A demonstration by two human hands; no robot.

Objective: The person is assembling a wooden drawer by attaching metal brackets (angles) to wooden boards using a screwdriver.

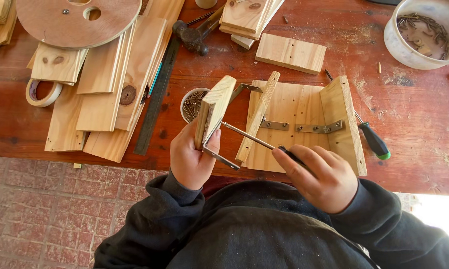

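My left hand (190, 155) grips a small pine board (214, 109) held on edge, with a metal angle bracket (219, 155) pressed against its face. My right hand (320, 175) holds a screwdriver (257, 138) whose shaft points left, its tip at the board where the bracket lies. Behind both hands a partly built wooden box (304, 124) rests on the bench, with upright side boards and flat metal brackets (319, 128) screwed across its base.
A small cup of screws (190, 103) stands left of the board. A green-handled screwdriver (374, 140) lies right of the box. Pine planks (110, 84), a steel ruler (157, 97), a hammer (194, 36), a tape roll (43, 92), a round wooden disc (75, 20) and a white bowl of hardware (423, 32) sit on the reddish workbench (413, 124).
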